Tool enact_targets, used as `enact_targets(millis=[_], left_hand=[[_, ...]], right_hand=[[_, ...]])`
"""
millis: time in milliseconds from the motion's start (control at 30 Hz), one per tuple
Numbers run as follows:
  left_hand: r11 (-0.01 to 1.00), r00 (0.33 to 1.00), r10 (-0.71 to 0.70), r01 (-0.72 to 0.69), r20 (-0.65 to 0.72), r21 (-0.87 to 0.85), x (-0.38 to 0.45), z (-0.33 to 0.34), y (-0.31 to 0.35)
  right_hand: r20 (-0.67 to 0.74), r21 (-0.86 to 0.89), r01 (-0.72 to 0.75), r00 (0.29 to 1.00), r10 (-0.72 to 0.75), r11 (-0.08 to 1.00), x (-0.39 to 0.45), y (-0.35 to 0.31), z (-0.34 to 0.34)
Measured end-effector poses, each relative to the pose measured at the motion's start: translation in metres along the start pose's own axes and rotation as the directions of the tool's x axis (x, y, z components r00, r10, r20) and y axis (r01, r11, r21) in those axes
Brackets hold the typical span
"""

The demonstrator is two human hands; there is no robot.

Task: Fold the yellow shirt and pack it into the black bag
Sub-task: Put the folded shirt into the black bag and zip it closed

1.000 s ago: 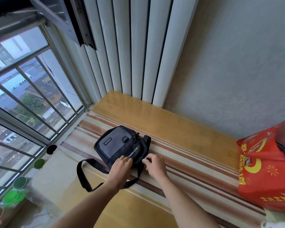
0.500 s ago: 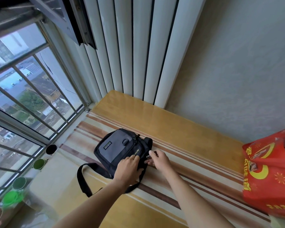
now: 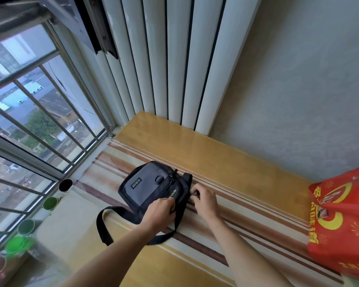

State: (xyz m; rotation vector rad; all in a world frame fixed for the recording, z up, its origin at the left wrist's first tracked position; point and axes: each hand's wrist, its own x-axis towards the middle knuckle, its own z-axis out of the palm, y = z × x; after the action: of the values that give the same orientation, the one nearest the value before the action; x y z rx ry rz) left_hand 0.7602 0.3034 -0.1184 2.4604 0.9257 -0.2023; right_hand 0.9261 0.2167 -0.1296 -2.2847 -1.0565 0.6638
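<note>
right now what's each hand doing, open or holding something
Left hand: closed, gripping the near edge of the black bag.
Right hand: fingers pinched at the bag's right side; what they hold cannot be told.

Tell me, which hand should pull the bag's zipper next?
Probably the right hand: its fingers pinch at the black bag's right edge, seemingly on a zipper pull. The left hand holds the bag's near edge steady.

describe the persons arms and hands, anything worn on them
Both forearms are bare up to the frame's bottom edge: no sleeves in view. No watch, bracelet, ring or glove shows on the left hand or right hand. Fingernails look short and unpainted.
</note>
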Motion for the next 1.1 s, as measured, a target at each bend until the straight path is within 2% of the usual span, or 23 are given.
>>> enact_targets(millis=[100,233,333,500,633,767,933,1100], left_hand=[[1.000,0.999,0.007,-0.007,0.041,0.006,0.002,-0.004,0.000],[0.999,1.000,-0.005,0.004,0.028,0.052,0.005,-0.010,0.003],[0.994,0.998,0.009,-0.003,-0.055,0.111,0.009,-0.015,0.012],[0.991,0.984,-0.009,0.033,-0.180,0.130,0.027,-0.021,0.029],[0.995,0.981,0.080,-0.068,-0.175,0.074,0.025,-0.020,0.028],[0.995,0.975,0.102,-0.097,-0.199,0.036,0.018,-0.020,0.021],[0.995,0.982,0.101,-0.103,-0.158,-0.004,0.016,-0.025,0.012],[0.987,0.981,0.154,-0.159,-0.115,-0.038,0.015,-0.025,0.004]], right_hand=[[-0.025,-0.037,0.029,0.999,-0.029,0.999,0.009,-0.003,-0.001],[0.023,-0.159,0.087,0.996,-0.084,0.983,0.017,-0.005,0.003],[0.046,-0.120,0.115,0.993,-0.110,0.986,0.019,-0.005,-0.002],[0.166,-0.003,0.265,0.951,-0.261,0.964,0.015,-0.011,-0.020],[0.140,-0.065,0.316,0.942,-0.305,0.947,0.020,-0.008,-0.022],[0.102,-0.115,0.302,0.951,-0.292,0.946,0.027,-0.014,-0.014],[0.011,-0.076,0.199,0.980,-0.199,0.977,0.030,-0.014,-0.007],[-0.020,-0.086,0.157,0.987,-0.159,0.984,0.031,-0.020,0.001]])
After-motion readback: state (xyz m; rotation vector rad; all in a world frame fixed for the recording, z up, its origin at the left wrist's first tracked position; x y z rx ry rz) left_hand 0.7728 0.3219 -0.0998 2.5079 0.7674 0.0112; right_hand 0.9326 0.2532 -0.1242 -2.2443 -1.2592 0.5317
